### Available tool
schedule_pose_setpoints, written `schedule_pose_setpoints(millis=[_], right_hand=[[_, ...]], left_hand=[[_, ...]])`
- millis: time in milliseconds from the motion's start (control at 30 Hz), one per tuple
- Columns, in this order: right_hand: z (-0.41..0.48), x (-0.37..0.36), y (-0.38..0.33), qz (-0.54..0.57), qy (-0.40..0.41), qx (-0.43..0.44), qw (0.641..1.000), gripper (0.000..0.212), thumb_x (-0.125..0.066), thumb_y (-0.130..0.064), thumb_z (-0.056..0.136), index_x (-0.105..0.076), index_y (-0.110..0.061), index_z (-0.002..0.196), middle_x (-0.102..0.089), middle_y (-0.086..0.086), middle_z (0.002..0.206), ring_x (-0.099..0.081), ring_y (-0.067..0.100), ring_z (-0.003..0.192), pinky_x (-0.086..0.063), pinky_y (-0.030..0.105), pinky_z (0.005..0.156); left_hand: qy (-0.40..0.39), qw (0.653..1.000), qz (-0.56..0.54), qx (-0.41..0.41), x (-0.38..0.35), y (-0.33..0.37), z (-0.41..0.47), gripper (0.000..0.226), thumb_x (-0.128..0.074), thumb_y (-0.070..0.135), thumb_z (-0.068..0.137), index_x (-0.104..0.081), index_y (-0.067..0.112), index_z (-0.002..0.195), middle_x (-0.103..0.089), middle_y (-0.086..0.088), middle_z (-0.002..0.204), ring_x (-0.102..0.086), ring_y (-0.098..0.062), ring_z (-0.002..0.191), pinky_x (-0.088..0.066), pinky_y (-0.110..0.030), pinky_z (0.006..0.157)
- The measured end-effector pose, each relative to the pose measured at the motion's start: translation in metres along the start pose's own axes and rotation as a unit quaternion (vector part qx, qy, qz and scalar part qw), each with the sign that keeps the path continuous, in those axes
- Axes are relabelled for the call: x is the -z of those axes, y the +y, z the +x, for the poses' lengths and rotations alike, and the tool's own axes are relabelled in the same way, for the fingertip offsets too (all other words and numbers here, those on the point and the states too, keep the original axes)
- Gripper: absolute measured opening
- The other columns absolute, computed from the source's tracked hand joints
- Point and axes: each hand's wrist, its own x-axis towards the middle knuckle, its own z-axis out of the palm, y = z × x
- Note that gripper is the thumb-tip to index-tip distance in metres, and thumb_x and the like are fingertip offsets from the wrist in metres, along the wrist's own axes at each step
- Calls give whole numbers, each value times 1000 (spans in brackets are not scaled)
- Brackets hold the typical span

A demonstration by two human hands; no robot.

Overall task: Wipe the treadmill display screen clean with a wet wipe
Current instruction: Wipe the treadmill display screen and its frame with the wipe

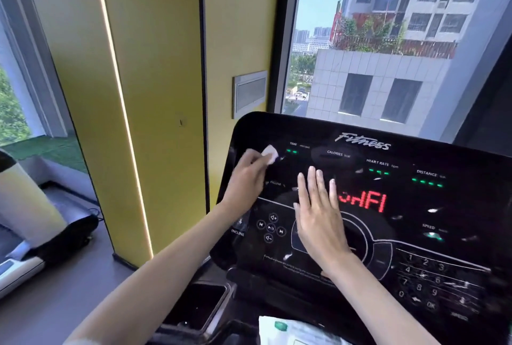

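The black glossy treadmill display screen (415, 206) fills the right half of the view, with red lit characters and green dashes on it. My left hand (246, 178) presses a small folded white wet wipe (270, 153) against the screen's upper left corner, near the TIME label. My right hand (318, 214) lies flat on the middle of the screen, fingers spread and pointing up, with nothing in it. White smudges and specks dot the screen's right side and the number keypad.
A white wet wipe pack (293, 331) with a green tab lies on the console at the bottom. A black cup holder (199, 308) sits left of it. A yellow pillar (138, 95) stands to the left, another treadmill (33, 234) beyond, and a window behind.
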Motion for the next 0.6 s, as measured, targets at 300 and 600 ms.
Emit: schedule_pose_setpoints(millis=[300,600], right_hand=[[-1,-3,6,-36,6,15,999,55,-30,-21,97,-20,9,142,-13,26,152,-10,35,142,-12,50,113],[1,1,5,-66,-15,19,998,63,-41,-22,96,-12,9,143,-7,28,152,-4,37,142,-9,52,114]], left_hand=[[39,998,45,30,-1,0,11,26,-50,-4,88,-63,-1,111,-50,-11,87,-49,-21,75,-48,-29,68],[47,996,52,62,-4,17,32,34,-52,-10,86,-62,4,116,-46,-10,92,-47,-19,79,-49,-30,69]])
